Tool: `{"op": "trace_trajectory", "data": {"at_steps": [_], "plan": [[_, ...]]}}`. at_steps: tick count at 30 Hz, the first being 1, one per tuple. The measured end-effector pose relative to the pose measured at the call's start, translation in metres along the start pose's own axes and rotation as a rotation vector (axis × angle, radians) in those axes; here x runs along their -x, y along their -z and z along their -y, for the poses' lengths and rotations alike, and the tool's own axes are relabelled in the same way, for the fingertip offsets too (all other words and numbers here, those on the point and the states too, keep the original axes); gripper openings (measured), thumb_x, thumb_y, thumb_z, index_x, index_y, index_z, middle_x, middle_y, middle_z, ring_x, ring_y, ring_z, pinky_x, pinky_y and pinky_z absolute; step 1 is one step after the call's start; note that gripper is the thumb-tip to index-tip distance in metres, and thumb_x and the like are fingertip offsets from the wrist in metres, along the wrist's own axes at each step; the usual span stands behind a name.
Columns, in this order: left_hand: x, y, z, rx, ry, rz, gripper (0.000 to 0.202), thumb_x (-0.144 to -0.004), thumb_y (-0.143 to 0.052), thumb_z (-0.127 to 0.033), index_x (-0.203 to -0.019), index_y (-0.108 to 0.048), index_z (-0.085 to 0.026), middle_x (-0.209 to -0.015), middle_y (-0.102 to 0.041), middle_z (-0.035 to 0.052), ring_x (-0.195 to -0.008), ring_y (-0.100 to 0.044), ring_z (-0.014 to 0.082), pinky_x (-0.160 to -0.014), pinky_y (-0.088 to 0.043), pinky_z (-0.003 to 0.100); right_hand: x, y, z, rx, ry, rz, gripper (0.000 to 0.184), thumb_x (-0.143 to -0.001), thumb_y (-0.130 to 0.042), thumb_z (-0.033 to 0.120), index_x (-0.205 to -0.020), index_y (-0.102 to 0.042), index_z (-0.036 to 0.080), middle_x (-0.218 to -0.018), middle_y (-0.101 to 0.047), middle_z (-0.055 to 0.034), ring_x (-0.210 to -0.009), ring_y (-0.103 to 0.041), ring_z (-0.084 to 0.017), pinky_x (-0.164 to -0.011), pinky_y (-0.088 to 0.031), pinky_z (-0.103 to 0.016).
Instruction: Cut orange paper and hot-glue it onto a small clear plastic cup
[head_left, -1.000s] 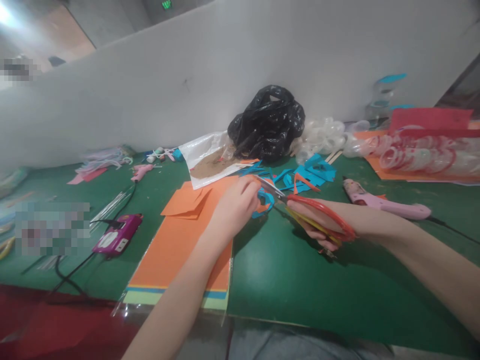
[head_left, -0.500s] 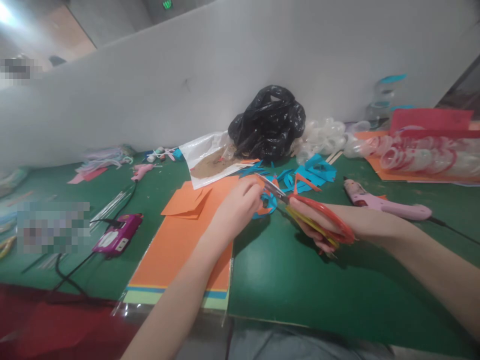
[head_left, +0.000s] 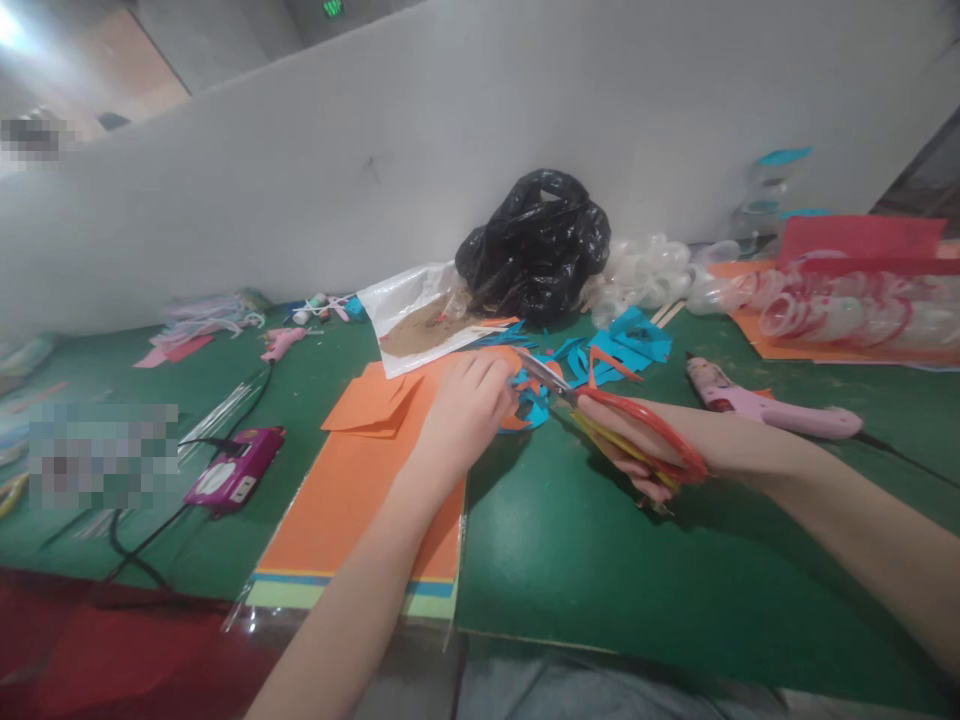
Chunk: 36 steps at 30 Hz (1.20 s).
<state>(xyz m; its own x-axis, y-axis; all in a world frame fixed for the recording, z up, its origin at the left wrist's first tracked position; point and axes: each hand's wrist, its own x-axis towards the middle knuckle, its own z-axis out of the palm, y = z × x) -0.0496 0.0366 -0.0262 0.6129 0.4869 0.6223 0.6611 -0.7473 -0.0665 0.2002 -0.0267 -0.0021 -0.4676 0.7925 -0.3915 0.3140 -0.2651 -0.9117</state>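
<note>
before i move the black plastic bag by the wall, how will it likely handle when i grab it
The black plastic bag is probably floppy, since it lies crumpled in loose folds. Its glossy surface suggests it may feel slippery. Its weight is harder to judge, as any contents are hidden.

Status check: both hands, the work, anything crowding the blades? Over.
Right hand gripping scissors. Left hand holding orange paper piece at the blades. Blue scraps lie close by.
</note>
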Motion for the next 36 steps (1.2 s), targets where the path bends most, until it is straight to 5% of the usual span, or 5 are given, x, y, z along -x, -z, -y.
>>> {"op": "trace_trajectory", "data": {"at_steps": [7,17,21,27,36], "plan": [[-0.001,-0.001,-0.001,-0.087,-0.100,-0.047,0.014,-0.099,-0.050,-0.010,-0.104,-0.062,-0.015,-0.099,-0.071,0.0097,-0.093,-0.064,0.0224,-0.084,-0.053,0.036,0.000,0.006,-0.003,0.032,0.009,0.160,0.052,-0.088,-0.052,0.075,-0.078,-0.045,0.025,-0.057,-0.053,0.0047,-0.044,-0.055,-0.016,-0.049,-0.052,-0.033],[-0.003,0.003,-0.003,-0.029,-0.106,-0.070,0.014,-0.099,-0.050,-0.009,-0.100,-0.062,-0.015,-0.095,-0.069,0.0089,-0.089,-0.061,0.0213,-0.081,-0.053,0.034,-0.015,0.002,-0.010,-0.080,0.018,0.195,0.045,-0.074,-0.076,0.057,-0.083,-0.048,0.024,-0.057,-0.054,0.0090,-0.040,-0.056,-0.011,-0.041,-0.050,-0.023],[-0.003,0.002,-0.003,-0.046,-0.111,-0.078,0.013,-0.100,-0.051,-0.011,-0.099,-0.063,-0.015,-0.095,-0.069,0.0091,-0.090,-0.061,0.0218,-0.081,-0.052,0.034,-0.017,-0.001,-0.009,-0.103,-0.012,0.201,0.050,-0.069,-0.077,0.058,-0.095,-0.050,0.025,-0.049,-0.053,0.0127,-0.036,-0.058,-0.013,-0.035,-0.046,-0.019],[-0.001,0.000,-0.004,-0.054,-0.069,-0.018,0.016,-0.100,-0.049,-0.012,-0.095,-0.064,-0.017,-0.093,-0.068,0.0089,-0.090,-0.060,0.0221,-0.081,-0.051,0.035,-0.013,-0.005,-0.016,-0.156,0.039,0.187,0.069,-0.070,-0.077,0.029,-0.130,-0.044,0.024,-0.054,-0.062,0.0126,-0.043,-0.067,-0.016,-0.039,-0.042,-0.017],[0.003,-0.007,-0.004,-0.094,-0.035,-0.051,0.013,-0.100,-0.053,-0.015,-0.101,-0.066,-0.017,-0.095,-0.069,0.0091,-0.090,-0.060,0.0236,-0.082,-0.051,0.037,-0.022,-0.018,-0.021,-0.149,-0.058,0.089,0.056,-0.092,-0.061,0.063,-0.133,-0.050,0.027,-0.049,-0.060,0.0074,-0.041,-0.066,-0.017,-0.035,-0.044,-0.018]]}}
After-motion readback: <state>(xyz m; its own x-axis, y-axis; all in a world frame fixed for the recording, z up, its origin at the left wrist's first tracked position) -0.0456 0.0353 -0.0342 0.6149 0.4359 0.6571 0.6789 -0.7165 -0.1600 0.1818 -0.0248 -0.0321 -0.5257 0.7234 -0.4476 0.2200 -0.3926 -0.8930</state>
